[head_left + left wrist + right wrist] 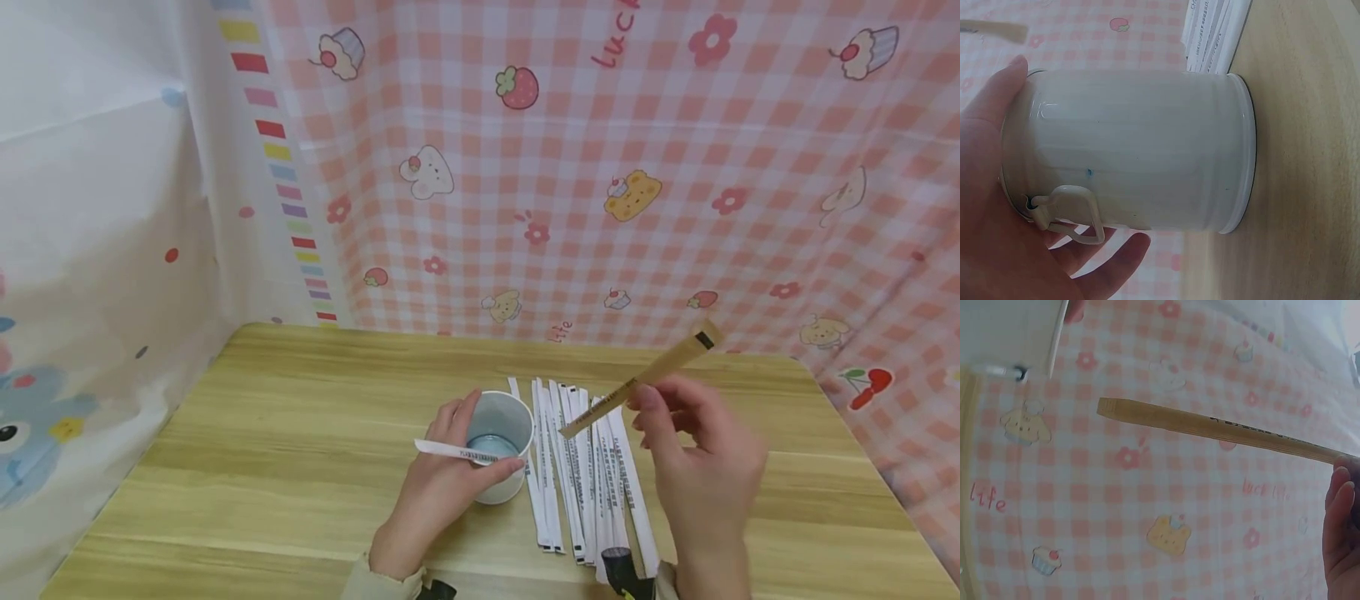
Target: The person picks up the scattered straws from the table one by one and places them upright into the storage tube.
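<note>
My left hand (442, 483) grips a white metal cup (1129, 150) around its upper part, thumb on one side and fingers on the other. A small wire latch or handle (1079, 215) shows on the cup's wall. Across the cup's mouth lies a white paper-wrapped straw (450, 450), its outer end over the left hand. Between thumb and fingers my right hand (705, 450) pinches a brown paper-wrapped straw (1210, 428), raised aslant above the table to the right of the cup. The far part of the right hand is cut off in the right wrist view.
Several white paper-wrapped straws (577, 475) lie side by side on the wooden table (262, 467), just right of the cup. A pink checked cloth (480, 208) hangs behind the table, and a pale printed cloth (112, 208) hangs at the left.
</note>
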The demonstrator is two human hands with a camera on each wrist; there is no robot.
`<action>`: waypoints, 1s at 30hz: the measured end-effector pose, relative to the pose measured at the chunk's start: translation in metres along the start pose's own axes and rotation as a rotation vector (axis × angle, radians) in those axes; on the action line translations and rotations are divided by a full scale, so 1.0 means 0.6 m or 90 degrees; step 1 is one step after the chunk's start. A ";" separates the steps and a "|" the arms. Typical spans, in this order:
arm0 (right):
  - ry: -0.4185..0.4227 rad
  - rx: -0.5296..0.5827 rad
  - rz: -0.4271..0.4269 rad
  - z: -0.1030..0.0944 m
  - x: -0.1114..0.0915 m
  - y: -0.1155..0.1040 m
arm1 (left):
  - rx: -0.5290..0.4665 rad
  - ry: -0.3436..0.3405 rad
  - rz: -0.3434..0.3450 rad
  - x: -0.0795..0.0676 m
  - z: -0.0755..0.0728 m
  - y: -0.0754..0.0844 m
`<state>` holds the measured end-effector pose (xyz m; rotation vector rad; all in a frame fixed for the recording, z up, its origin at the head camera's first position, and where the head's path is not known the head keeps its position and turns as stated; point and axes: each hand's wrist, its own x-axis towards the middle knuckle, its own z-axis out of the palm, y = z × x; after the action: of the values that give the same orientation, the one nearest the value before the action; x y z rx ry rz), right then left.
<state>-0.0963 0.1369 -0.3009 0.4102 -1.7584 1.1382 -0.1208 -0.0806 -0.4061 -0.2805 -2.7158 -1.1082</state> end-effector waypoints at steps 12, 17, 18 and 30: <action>-0.032 0.016 -0.106 0.047 -0.021 -0.019 | 0.006 -0.001 -0.001 0.000 -0.001 0.000; -0.099 0.018 -0.100 0.066 -0.033 -0.012 | 0.003 -0.005 -0.009 0.001 -0.001 0.001; -0.116 0.019 -0.092 0.070 -0.035 -0.011 | 0.003 -0.005 -0.010 0.002 -0.001 0.001; -0.293 0.010 -0.067 0.106 -0.063 0.004 | 0.035 -0.013 0.011 0.001 -0.004 0.002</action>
<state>-0.1141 0.0770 -0.3403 0.8164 -2.0928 1.0367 -0.1206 -0.0815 -0.4037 -0.3085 -2.7505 -1.0293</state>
